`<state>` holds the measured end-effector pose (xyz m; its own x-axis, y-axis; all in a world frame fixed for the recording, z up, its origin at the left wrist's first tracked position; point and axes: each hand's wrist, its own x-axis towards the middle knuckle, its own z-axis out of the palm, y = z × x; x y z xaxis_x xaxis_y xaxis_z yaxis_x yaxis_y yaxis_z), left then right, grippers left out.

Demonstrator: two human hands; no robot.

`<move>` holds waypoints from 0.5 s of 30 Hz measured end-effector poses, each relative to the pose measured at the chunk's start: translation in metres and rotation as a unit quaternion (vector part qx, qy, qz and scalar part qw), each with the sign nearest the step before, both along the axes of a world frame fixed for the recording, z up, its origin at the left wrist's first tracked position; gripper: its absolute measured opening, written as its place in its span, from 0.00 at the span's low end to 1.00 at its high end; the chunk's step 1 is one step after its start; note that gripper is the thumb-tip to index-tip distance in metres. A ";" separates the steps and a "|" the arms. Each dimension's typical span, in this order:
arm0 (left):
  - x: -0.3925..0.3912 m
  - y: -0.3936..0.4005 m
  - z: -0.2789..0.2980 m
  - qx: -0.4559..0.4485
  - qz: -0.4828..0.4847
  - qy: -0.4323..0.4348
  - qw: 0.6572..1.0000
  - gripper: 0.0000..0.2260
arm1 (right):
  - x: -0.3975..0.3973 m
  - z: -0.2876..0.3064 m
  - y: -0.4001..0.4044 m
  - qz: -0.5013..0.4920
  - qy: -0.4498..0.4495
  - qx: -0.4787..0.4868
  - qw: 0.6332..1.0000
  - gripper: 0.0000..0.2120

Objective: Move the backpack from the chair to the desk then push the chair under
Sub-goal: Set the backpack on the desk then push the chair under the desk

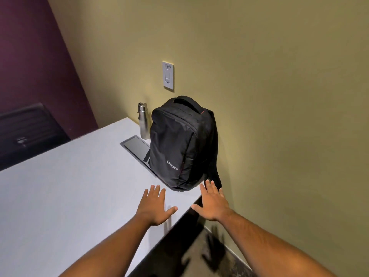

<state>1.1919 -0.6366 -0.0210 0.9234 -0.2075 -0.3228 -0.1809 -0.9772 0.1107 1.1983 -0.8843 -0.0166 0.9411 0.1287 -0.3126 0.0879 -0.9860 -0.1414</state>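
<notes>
Both hands, left hand (154,207) and right hand (212,202), spread, holding nothing. Backpack (180,142) upright on desk (65,188) against olive wall (279,96); steel bottle (144,120), cable hatch (136,147) beside it. Chair (30,128) beyond desk's far side.

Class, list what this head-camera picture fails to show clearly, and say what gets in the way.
- Recessed panel, near end: hidden behind the backpack.
- Wall switch lettering: too small to read.
- Dark chair at far left: blurred, partly behind the desk.
- Floor under the desk: in shadow.
</notes>
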 end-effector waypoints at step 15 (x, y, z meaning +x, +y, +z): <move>-0.172 -0.048 0.010 -0.007 0.061 -0.005 0.998 0.41 | -0.140 0.014 -0.037 0.114 -0.037 -0.041 0.992 0.46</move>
<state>1.0197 -0.6845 -0.0111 0.9452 -0.0986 -0.3112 -0.0625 -0.9903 0.1239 1.0581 -0.9210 -0.0028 0.9117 0.3169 -0.2614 0.3163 -0.9476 -0.0452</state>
